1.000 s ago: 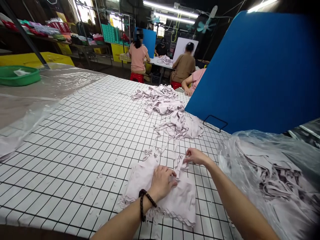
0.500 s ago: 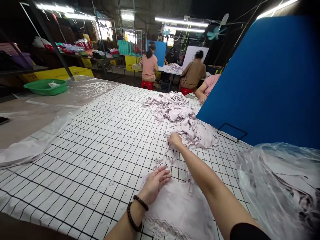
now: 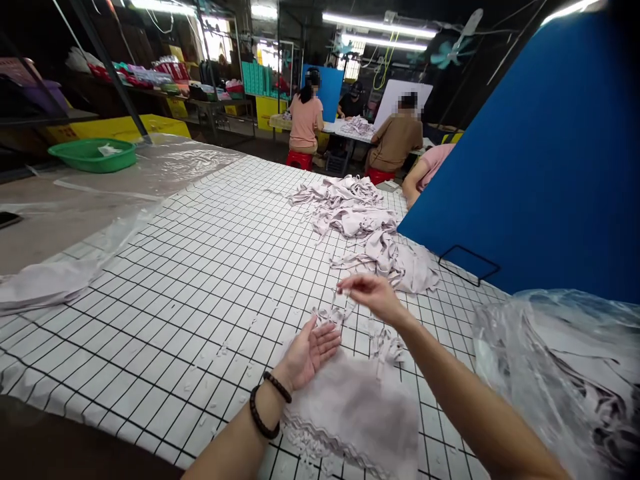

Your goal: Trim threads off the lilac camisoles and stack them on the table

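Observation:
A stack of pale lilac cloth pieces [image 3: 355, 407] lies on the white gridded table [image 3: 200, 280] right in front of me. My left hand [image 3: 310, 350] hovers at the stack's far left corner, palm turned up, fingers apart, holding nothing. My right hand [image 3: 367, 293] is raised just beyond the stack, its fingers pinched on a thin lilac strap [image 3: 340, 310] that trails down to the table. More straps [image 3: 387, 347] lie bunched on the stack's far edge.
A heap of the same lilac garments [image 3: 365, 227] stretches away toward a blue board [image 3: 540, 167] on a wire stand. A clear plastic bag of cloth [image 3: 565, 373] sits at my right. Plastic sheeting [image 3: 75, 220] and a green basin [image 3: 93, 155] are at left. Several people sit at a far table.
My right hand has drawn back from the garment heap toward me, lifting a strap. My left hand has turned from palm down on the stack to palm up.

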A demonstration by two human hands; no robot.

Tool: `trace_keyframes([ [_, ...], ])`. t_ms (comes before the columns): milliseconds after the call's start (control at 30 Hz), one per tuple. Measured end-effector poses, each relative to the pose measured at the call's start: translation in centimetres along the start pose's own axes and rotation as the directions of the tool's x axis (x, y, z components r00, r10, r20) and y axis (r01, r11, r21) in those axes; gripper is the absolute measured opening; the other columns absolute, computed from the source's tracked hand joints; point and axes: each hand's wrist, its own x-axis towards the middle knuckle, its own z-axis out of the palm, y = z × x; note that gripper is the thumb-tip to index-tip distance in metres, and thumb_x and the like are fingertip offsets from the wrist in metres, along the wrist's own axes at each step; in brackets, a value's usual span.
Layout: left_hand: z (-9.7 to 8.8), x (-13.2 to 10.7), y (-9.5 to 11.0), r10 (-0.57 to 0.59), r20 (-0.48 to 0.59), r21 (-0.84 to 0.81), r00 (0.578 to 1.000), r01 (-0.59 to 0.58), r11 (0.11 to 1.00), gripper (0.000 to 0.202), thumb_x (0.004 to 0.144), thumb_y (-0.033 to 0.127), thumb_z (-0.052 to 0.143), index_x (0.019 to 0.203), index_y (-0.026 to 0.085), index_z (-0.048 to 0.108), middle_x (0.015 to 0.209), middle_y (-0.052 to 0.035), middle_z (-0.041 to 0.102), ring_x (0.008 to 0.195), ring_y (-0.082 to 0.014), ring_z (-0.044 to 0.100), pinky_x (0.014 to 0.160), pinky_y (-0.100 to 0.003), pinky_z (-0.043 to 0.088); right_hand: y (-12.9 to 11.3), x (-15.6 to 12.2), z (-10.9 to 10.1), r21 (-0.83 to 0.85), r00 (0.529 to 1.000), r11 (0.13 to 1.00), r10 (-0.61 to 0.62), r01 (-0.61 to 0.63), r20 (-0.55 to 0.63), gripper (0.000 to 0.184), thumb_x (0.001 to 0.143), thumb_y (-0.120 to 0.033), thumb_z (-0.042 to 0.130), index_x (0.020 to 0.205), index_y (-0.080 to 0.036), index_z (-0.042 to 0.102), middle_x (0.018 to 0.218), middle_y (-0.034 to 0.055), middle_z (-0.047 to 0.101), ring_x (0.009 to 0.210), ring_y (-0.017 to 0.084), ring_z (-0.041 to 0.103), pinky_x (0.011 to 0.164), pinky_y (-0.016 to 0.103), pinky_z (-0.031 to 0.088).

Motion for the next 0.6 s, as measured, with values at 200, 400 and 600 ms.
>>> trace_keyframes([
  [200, 1.0, -0.2, -0.5, 0.068, 0.094, -0.068, 0.993, -0.062, 0.996, 0.029, 0.089, 0.032, 0.056, 0.108, 0.01, 0.061, 0.099, -0.0105, 0.067, 0.084, -0.015, 0.066, 0.072, -0.024, 0.054, 1.7, -9.3, 5.6, -0.638, 0.96, 0.721, -0.255, 0.269, 0.117, 0.023, 0.085, -0.014, 0.058, 0.099, -0.028, 0.07, 0.119, 0.0076, 0.06, 0.108, 0.025, 0.053, 0.09, 0.047, 0.043],
  [400, 1.8, -0.5, -1.2, 0.109, -0.018, 0.054, 0.994, -0.108, 0.993, 0.031, 0.085, 0.03, 0.062, 0.11, 0.012, 0.058, 0.119, -0.0137, 0.061, 0.096, -0.0194, 0.065, 0.079, -0.028, 0.055, 3.0, -11.4, 5.8, -0.592, 0.966, 0.801, -0.214, 0.087, -0.147, 0.02, 0.085, -0.015, 0.058, 0.093, -0.028, 0.071, 0.102, 0.0062, 0.06, 0.098, 0.022, 0.053, 0.086, 0.041, 0.044],
  [600, 1.8, -0.9, -1.3, 0.096, 0.021, 0.053, 0.995, -0.097, 0.994, 0.034, 0.081, 0.017, 0.067, 0.114, 0.015, 0.055, 0.127, -0.0114, 0.057, 0.104, -0.0171, 0.062, 0.091, -0.028, 0.051, 3.1, -11.7, 6.2, -0.228, 0.947, 0.969, 0.014, -0.092, -0.322, 0.017, 0.083, -0.022, 0.059, 0.094, -0.026, 0.071, 0.087, 0.0043, 0.056, 0.084, 0.017, 0.055, 0.074, 0.031, 0.047],
])
